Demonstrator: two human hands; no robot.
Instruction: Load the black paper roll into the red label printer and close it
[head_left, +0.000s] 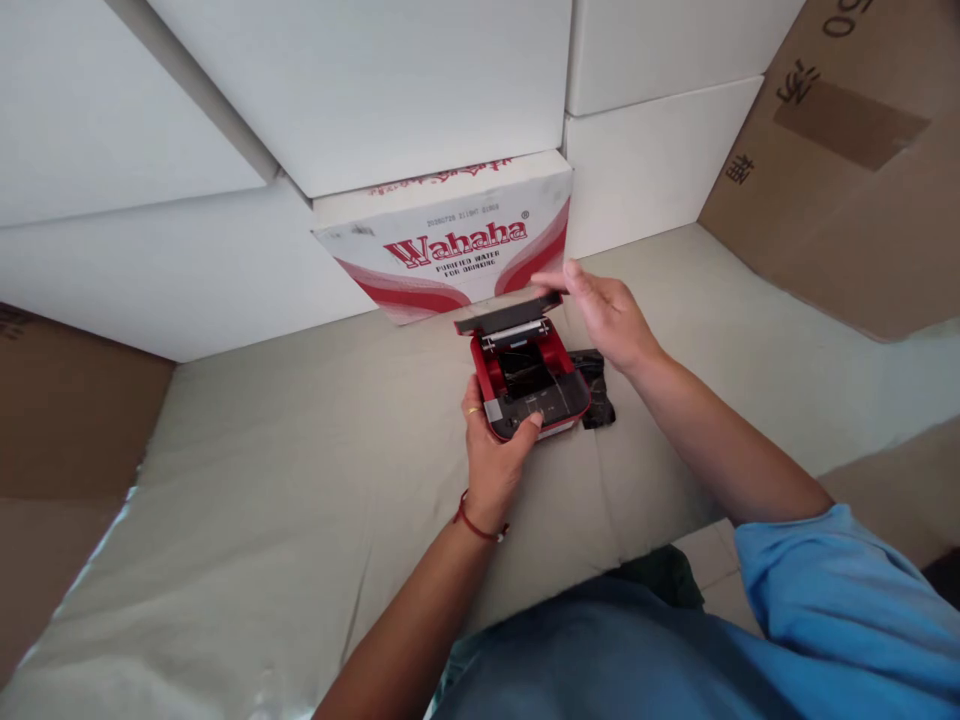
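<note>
A small red and black label printer (556,392) rests on the cloth-covered surface with its lid (510,316) raised. Inside the red-walled bay, a pale roller bar shows below the lid, with something dark and shiny under it. My left hand (495,450) grips the printer's near left side, thumb on the black front panel and fingers along the edge. At the lid's right end is my right hand (611,315), its fingers stretched out to the left behind the raised lid and the thumb pointing up. A crumpled black thing (598,400) lies against the printer's right side, partly hidden.
A white and red Wahaha water carton (457,240) stands just behind the printer. White boxes (360,90) are stacked behind it. Brown cardboard (832,190) rises at the right, and more brown cardboard (67,430) at the left. Beige cloth (285,480) covers the work surface.
</note>
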